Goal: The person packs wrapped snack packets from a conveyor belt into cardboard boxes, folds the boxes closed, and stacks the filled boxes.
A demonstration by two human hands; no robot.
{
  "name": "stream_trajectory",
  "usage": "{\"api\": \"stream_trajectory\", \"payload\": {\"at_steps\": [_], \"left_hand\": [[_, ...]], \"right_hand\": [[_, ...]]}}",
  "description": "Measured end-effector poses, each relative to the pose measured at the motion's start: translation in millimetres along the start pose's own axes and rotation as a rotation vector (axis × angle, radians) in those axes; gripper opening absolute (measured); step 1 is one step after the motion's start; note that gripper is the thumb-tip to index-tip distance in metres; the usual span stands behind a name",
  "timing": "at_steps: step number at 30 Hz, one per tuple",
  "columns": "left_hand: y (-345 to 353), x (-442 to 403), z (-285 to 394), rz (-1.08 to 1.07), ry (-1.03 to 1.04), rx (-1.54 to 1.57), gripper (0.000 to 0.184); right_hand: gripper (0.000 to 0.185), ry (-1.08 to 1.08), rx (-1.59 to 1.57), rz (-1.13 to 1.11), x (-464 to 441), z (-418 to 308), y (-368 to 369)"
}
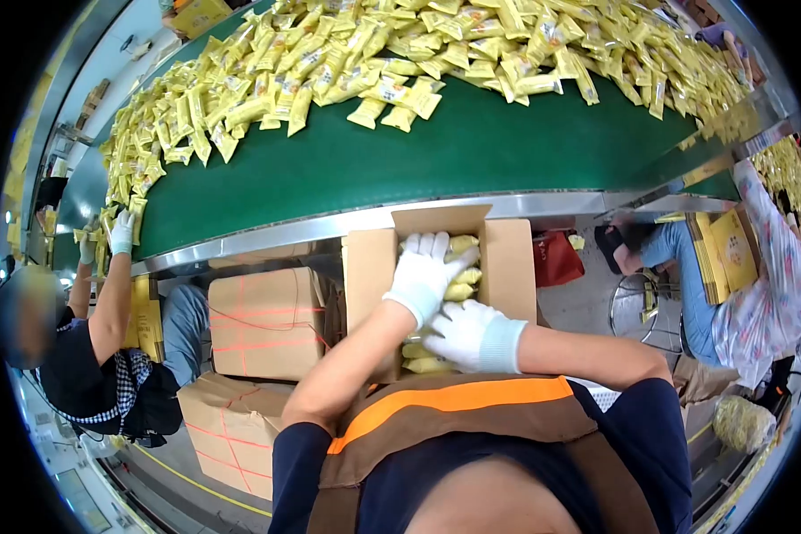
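Two knit-gloved hands (421, 276) (470, 335) touch plump packets (460, 292) inside cardboard (512, 267).

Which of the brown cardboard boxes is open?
The box under the left hand and right hand: its flaps are spread, showing yellow packets. The two boxes to its left, tied in red, look shut.

Left hand (421, 274) plus right hand (470, 336): two
Open box (371, 278): one
Boxed packets (461, 292): several, partly hidden, exact number unclear
Loose packets (334, 71) on the desk (347, 169): too many to count
Parcels (256, 307) tied with red string: two
Red bag (556, 259): one
Co-worker's hands (122, 233) at left: two
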State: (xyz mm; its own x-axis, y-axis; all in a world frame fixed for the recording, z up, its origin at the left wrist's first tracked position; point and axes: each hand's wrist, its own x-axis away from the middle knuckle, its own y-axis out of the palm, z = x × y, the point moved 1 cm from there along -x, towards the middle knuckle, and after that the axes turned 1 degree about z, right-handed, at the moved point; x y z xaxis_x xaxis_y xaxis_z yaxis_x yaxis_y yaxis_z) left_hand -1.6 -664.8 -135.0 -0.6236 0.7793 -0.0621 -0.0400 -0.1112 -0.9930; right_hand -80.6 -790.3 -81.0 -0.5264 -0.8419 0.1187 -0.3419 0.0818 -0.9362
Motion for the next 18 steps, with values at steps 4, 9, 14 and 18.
{"api": "stream_trajectory", "payload": {"at_steps": [4, 9, 14, 18], "left_hand": [[7, 2, 13, -0.077, -0.115, 0.001, 0.053], [-116, -34, -22, -0.056, 0.28, 0.352, 0.054], [-91, -115, -164, 0.744, -0.274, 0.249, 0.054], [-4, -151, -290, 0.177, -0.51, -0.05, 0.076]], "right_hand": [[0.027, -0.007, -0.54, 0.261, 0, 53, -98], [0.031, 0.286, -0.582, 0.613, -50, 220, -142], [0.067, 0.39, -0.355, 0.352, -171, 330, -154], [0.084, 0.572, 0.078, 0.285, -224, 328, -94]]}}
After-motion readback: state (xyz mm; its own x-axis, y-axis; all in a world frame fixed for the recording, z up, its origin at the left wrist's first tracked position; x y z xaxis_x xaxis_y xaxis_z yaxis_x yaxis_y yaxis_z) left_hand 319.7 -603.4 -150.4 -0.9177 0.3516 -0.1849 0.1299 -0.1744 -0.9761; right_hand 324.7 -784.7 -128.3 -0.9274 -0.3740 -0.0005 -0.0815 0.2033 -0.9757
